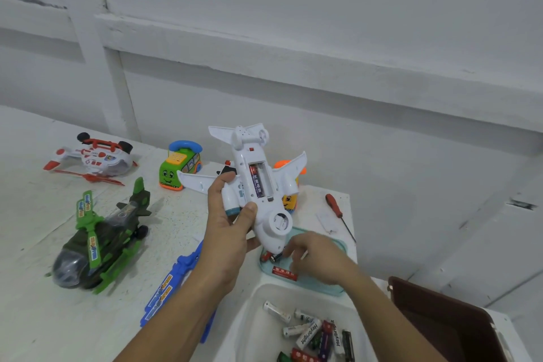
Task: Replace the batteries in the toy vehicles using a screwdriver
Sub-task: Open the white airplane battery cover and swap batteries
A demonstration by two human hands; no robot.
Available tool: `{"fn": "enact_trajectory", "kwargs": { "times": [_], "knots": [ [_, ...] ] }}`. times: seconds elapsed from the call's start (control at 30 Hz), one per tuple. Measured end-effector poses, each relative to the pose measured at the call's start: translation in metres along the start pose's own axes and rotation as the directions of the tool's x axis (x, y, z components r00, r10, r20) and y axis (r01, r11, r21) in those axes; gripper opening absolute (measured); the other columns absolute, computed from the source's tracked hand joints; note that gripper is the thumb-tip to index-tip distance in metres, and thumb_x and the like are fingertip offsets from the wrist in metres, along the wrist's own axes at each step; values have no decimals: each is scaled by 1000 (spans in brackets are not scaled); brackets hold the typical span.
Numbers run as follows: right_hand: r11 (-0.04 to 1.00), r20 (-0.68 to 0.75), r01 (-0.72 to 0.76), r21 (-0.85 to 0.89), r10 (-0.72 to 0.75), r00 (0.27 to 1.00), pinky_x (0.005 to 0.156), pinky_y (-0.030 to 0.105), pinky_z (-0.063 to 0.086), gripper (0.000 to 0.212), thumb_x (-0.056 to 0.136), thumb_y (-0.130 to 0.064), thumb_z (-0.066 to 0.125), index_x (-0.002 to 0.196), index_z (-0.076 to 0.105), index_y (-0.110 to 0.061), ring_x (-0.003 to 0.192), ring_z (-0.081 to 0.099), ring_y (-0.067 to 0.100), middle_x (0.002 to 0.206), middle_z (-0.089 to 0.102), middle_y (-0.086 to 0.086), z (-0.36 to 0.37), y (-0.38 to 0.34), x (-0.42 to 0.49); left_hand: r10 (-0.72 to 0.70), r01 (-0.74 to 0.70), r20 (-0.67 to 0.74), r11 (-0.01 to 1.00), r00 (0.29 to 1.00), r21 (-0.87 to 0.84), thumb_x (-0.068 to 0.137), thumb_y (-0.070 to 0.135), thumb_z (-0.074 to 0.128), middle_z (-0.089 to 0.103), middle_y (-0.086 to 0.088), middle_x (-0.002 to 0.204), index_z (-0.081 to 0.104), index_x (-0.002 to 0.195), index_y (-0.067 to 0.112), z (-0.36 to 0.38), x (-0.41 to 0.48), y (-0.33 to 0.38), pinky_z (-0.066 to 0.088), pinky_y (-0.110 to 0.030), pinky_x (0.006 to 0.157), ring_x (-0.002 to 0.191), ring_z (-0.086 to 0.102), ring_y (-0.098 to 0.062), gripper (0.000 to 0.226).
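plane: the left hand (226,232) has the white toy plane (249,185) flipped belly-up and lifted off the table, fingers and thumb wrapped round one engine and the body

battery slot: the compartment (260,182) is wide open, with one battery (256,182) sitting on its left side and the spot next to it looking empty

cover: pretty sure that small white plate (326,222) lying on the table is the lid, right beside the screwdriver (335,206)

right hand: the right hand (320,258) is down in the teal tray (329,288), fingers curled over the batteries there, and a red battery (284,272) lies just by it. Can't tell if it actually has one pinched yet

bin: the white bin (252,311) nearest the person holds a jumble of batteries, old ones by the look of it

progress: for this plane the unscrewing looks done and the refill is about halfway. Left to do: fill the slot, lid back on, screw it down

other toys: the green helicopter (100,241), the red and white helicopter (94,157), the green bus (179,167), the orange toy (289,200) behind the plane and the blue toy (173,282) under the left arm all sit on the table. No way to say from here which ones are done
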State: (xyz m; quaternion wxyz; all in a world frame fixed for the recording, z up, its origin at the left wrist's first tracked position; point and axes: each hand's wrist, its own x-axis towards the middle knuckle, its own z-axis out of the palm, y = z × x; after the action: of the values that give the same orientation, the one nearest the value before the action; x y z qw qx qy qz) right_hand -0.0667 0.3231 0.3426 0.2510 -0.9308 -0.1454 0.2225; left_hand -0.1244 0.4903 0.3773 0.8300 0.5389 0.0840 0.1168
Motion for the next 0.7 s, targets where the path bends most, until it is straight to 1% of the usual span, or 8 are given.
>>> {"fn": "enact_trajectory", "kwargs": {
  "times": [0.1, 0.23, 0.3, 0.37, 0.43, 0.53, 0.6, 0.7],
  "knots": [
    [990, -32, 59, -127, -63, 997, 58, 11, 35, 24, 84, -6, 61, 104, 72, -14, 80, 52, 9, 90, 59, -6, 15, -3, 3, -4, 4, 2, 1000, 1000, -7, 99, 1, 48, 61, -3, 129, 43, 126, 44, 1, -1, 0, 60, -42, 67, 108, 65, -33, 52],
    [988, -19, 57, -141, -61, 998, 73, 20, 40, 22, 87, -6, 57, 103, 72, -10, 84, 52, 10, 102, 67, 1, 18, -4, 3, -5, 5, 2, 1000, 1000, -13, 98, 0, 48, 62, 2, 127, 42, 130, 41, 3, -2, 0, 61, -46, 71, 106, 66, -30, 52],
    [993, -21, 4, -119, -7, 1000, 72, 21, 41, 17, 89, -7, 57, 98, 71, -12, 80, 52, 11, 98, 67, 1, 9, 1, 2, -8, 8, 3, 1000, 1000, -4, 99, 0, 48, 64, 5, 124, 42, 130, 41, 4, -3, -2, 61, -48, 71, 103, 67, -28, 52],
    [995, -59, -82, 50, 85, 995, 68, 27, 49, 13, 88, -5, 60, 84, 65, -16, 68, 55, 12, 80, 64, -2, -10, 9, -2, -14, 14, 7, 1000, 1000, 6, 99, 1, 48, 67, 10, 116, 43, 128, 43, 4, -3, -3, 60, -48, 71, 97, 68, -24, 51],
    [948, -163, -93, 305, 148, 976, 66, 35, 52, 16, 88, 1, 60, 80, 62, -13, 60, 57, 17, 68, 62, 3, -36, 15, -9, -16, 16, 17, 1000, 1000, 13, 99, 1, 48, 69, 14, 110, 45, 125, 45, 5, -4, -4, 60, -49, 71, 91, 69, -20, 51],
    [817, -369, 113, 566, 129, 920, 61, 33, 54, 11, 91, 6, 58, 87, 62, -4, 58, 59, 20, 67, 63, 10, -70, 0, -30, -11, 10, 19, 999, 1000, 44, 99, 1, 49, 66, 9, 118, 47, 118, 49, 9, -5, -7, 58, -56, 77, 93, 68, -21, 52],
    [783, -455, 246, 571, 52, 889, 57, 26, 55, 9, 90, 4, 60, 90, 65, -3, 58, 61, 15, 66, 64, 6, -79, -23, -42, 3, -4, 19, 998, 1000, 69, 98, 0, 50, 65, 4, 123, 48, 116, 50, 12, -6, -8, 56, -60, 81, 98, 68, -25, 53],
    [828, -483, 270, 491, 1, 875, 55, 25, 53, 8, 86, -1, 65, 90, 68, -8, 54, 60, 9, 65, 65, 0, -74, -52, -48, -1, -1, 36, 998, 999, 70, 98, 0, 49, 68, 7, 116, 46, 119, 48, 18, -9, -10, 58, -52, 74, 86, 71, -16, 53]
  ]
}}
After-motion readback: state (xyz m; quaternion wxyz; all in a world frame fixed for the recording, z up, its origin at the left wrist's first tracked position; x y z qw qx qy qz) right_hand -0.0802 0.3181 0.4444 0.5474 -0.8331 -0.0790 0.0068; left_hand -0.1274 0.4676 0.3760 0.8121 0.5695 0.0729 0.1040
